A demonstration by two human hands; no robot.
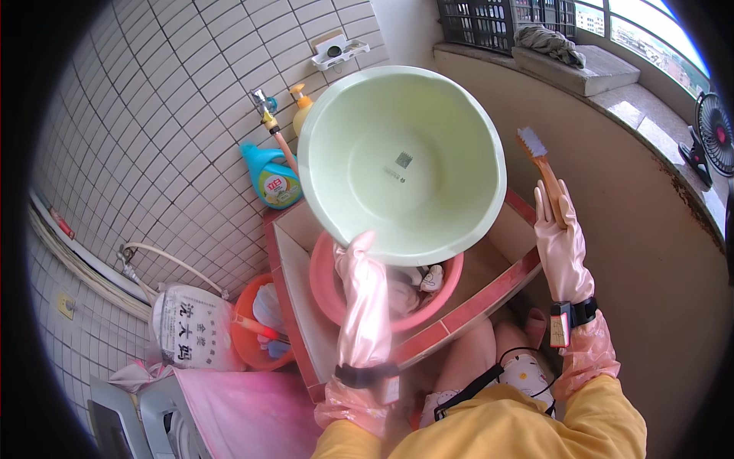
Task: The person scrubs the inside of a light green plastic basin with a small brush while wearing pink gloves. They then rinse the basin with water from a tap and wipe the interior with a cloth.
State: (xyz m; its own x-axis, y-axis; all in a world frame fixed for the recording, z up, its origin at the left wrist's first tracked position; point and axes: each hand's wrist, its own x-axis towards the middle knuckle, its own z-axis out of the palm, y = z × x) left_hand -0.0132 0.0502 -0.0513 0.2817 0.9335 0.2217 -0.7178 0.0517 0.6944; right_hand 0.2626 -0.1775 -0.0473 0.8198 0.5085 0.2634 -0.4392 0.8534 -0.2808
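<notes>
My left hand (pixel 356 258), in a pink rubber glove, grips the near rim of a pale green plastic basin (pixel 424 178), which is tipped so that its bare inside faces me. Below it, a pink basin (pixel 453 287) holding wet cloth items (pixel 404 295) stands in a tiled sink; the green basin hides part of it. My right hand (pixel 559 229), gloved too, has a scrub brush with a wooden handle and white bristles (pixel 539 152) lying along its palm, the bristles pointing up and away. Both wrists wear black straps with small devices.
The sink has a red tiled edge (pixel 447 329). A blue detergent bottle (pixel 274 179), a yellow pump bottle (pixel 301 109) and a tap with hose (pixel 268 112) are behind its left side. An orange bucket with clothes (pixel 252 358) stands left. A small fan (pixel 714 135) sits on the right ledge.
</notes>
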